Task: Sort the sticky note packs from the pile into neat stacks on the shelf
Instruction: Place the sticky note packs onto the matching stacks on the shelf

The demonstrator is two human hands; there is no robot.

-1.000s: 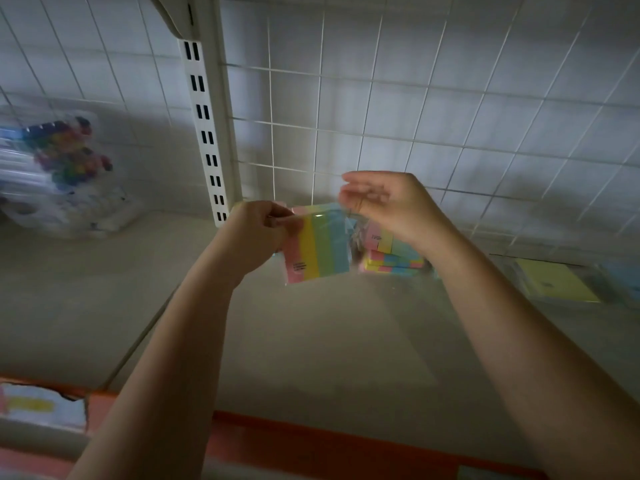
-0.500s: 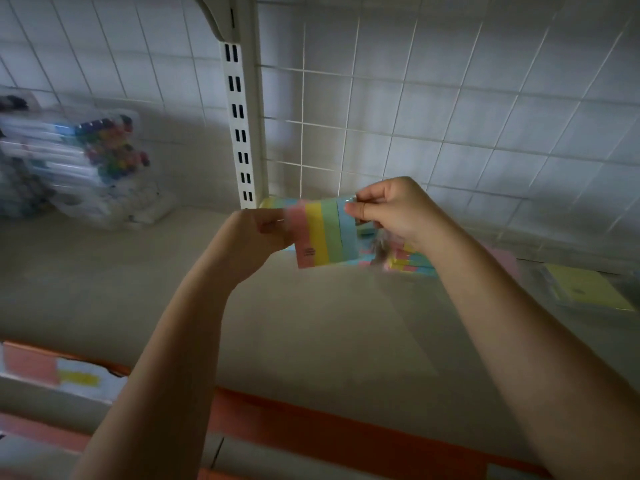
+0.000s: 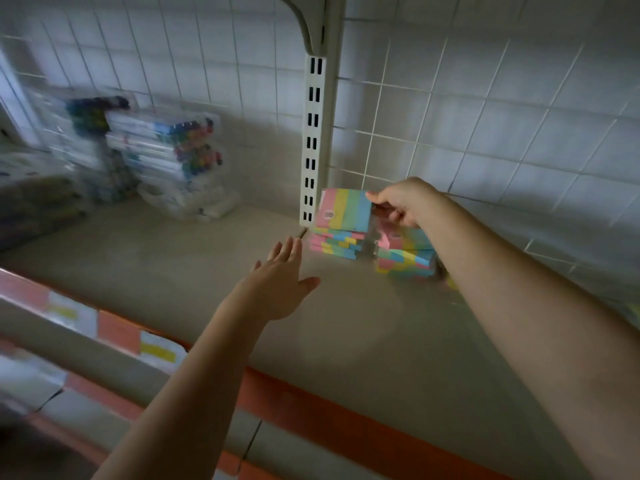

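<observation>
My right hand (image 3: 401,204) pinches the right edge of a striped sticky note pack (image 3: 344,209), pink, yellow, green and blue, held just above a low stack of similar packs (image 3: 334,244) beside the slotted upright. A second stack of packs (image 3: 405,254) sits right of it, partly behind my right forearm. My left hand (image 3: 282,282) hovers over the shelf (image 3: 194,271) with fingers straight, holding nothing, a little left of the stacks.
A white slotted upright (image 3: 311,140) rises at the back of the shelf against a wire grid. Bagged marker sets (image 3: 173,157) are piled at the back left. An orange price rail (image 3: 332,414) runs along the shelf's front edge.
My left hand has let go of the striped pack and dropped away to the left. My right hand alone carries the pack over the left stack. The view has shifted left.
</observation>
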